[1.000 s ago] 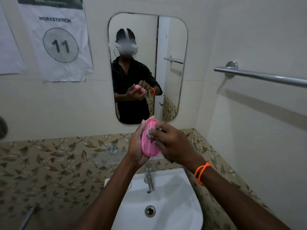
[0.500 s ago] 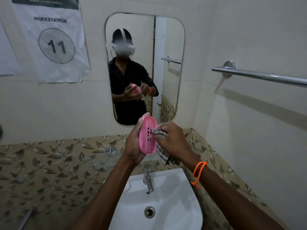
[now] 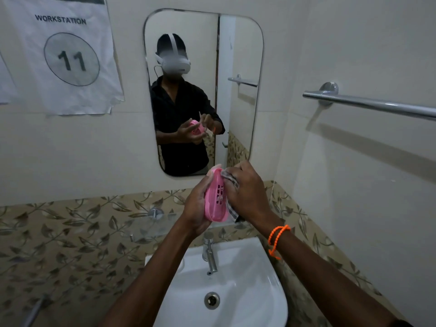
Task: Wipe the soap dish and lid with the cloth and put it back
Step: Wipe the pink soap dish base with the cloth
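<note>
A pink plastic soap dish (image 3: 215, 200) with drain slots stands on edge in front of me, above the basin. My left hand (image 3: 197, 204) grips it from the left, thumb tip at its top rim. My right hand (image 3: 246, 193) holds a checked grey cloth (image 3: 230, 182) bunched against the dish's slotted face; a tail of the cloth hangs below the hand. No separate lid shows in this view.
A white basin (image 3: 259, 286) with a chrome tap (image 3: 210, 253) sits below my hands. A glass shelf (image 3: 146, 226) is fixed to the leaf-patterned tiles. A mirror (image 3: 238, 55) hangs ahead, a chrome towel rail (image 3: 368, 106) at the right.
The right hand with the cloth has shifted from the middle of the dish up to its top edge. The dish has tilted so that more of its slotted face shows.
</note>
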